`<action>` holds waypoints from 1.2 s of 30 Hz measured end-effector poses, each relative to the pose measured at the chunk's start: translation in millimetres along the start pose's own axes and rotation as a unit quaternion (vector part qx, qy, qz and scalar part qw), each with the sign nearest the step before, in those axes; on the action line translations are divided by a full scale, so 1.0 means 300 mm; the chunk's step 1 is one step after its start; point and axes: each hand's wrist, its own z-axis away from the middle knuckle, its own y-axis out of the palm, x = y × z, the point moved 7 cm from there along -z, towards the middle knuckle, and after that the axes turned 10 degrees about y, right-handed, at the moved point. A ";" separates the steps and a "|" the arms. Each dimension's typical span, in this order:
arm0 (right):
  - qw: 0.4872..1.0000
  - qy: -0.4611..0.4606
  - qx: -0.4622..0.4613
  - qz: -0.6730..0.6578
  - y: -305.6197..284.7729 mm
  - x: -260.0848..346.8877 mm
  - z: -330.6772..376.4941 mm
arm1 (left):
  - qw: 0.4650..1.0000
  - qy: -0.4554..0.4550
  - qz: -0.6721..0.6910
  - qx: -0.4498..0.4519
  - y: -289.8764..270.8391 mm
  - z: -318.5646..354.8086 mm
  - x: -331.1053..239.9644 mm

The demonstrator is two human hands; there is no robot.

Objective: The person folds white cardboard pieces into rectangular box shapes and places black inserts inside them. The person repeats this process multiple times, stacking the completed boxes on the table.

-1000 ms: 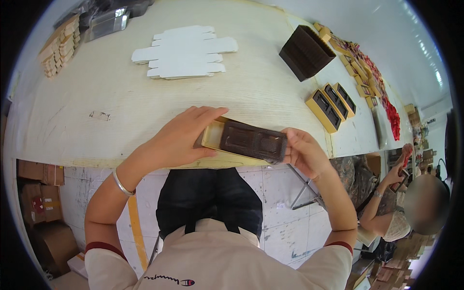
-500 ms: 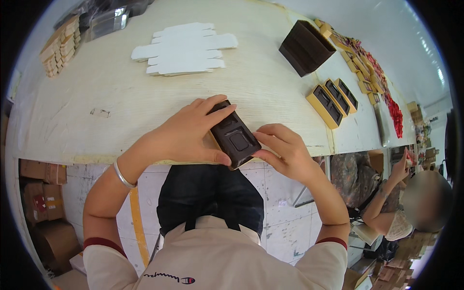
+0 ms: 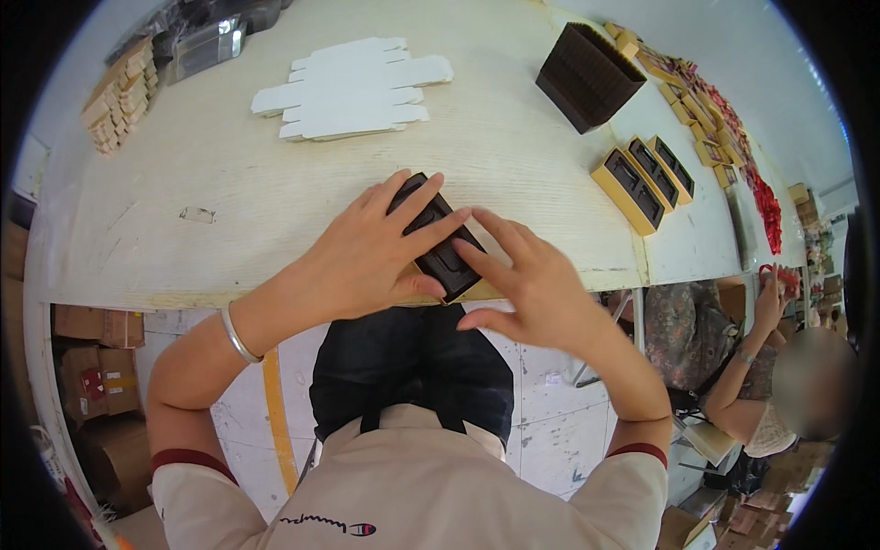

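Note:
A narrow box with a black moulded tray (image 3: 446,263) in it lies at the table's near edge, tilted to the picture. My left hand (image 3: 362,246) holds it from the left, with the fingers spread over the tray and the thumb at its near end. From the right, my right hand (image 3: 541,280) reaches over the tray with fingers apart. Its fore fingertips touch or hover just over the tray, while its thumb stands free below. Both hands cover much of the tray.
To the right stand several yellow boxes with black trays (image 3: 632,191). Behind them is a stack of dark trays (image 3: 587,78). Flat white carton blanks (image 3: 348,92) lie at the back, wooden-coloured pieces (image 3: 119,99) at far left. A co-worker (image 3: 761,367) sits at right.
My right hand has moved from the box's right end to over the tray, its fingers spreading. My left hand stays on the box, which sits slightly farther from me.

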 end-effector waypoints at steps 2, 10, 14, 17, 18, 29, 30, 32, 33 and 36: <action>0.996 0.021 -0.047 0.075 0.034 0.042 0.025 | 1.000 0.007 -0.016 -0.020 -0.014 0.013 -0.030; 0.990 0.056 -0.063 0.113 0.127 0.063 0.034 | 0.996 0.082 -0.010 0.042 -0.025 -0.017 0.007; 0.995 -0.007 -0.097 -0.020 0.101 0.028 0.034 | 0.993 0.053 0.100 -0.022 0.002 -0.003 0.062; 0.991 0.020 -0.123 -0.043 0.105 0.011 0.046 | 0.997 0.056 -0.004 -0.054 0.017 0.020 0.037; 0.990 0.035 -0.132 -0.046 0.106 0.012 0.052 | 0.998 0.047 -0.006 -0.052 0.022 0.023 0.037; 0.928 0.260 -0.212 0.162 -0.336 -0.407 0.323 | 0.994 -0.069 0.005 -0.082 -0.153 -0.015 0.186; 0.906 0.307 -0.251 0.147 -0.404 -0.499 0.366 | 0.993 -0.097 -0.015 -0.067 -0.149 -0.007 0.252; 0.888 0.309 -0.248 0.234 -0.507 -0.721 0.418 | 0.985 -0.138 -0.072 -0.081 -0.152 -0.007 0.345; 0.889 0.320 -0.240 0.222 -0.540 -0.827 0.426 | 0.978 -0.157 -0.101 -0.088 -0.153 -0.005 0.384; 0.877 0.352 -0.254 0.207 -0.512 -0.974 0.397 | 0.979 -0.186 -0.054 -0.058 -0.112 0.011 0.475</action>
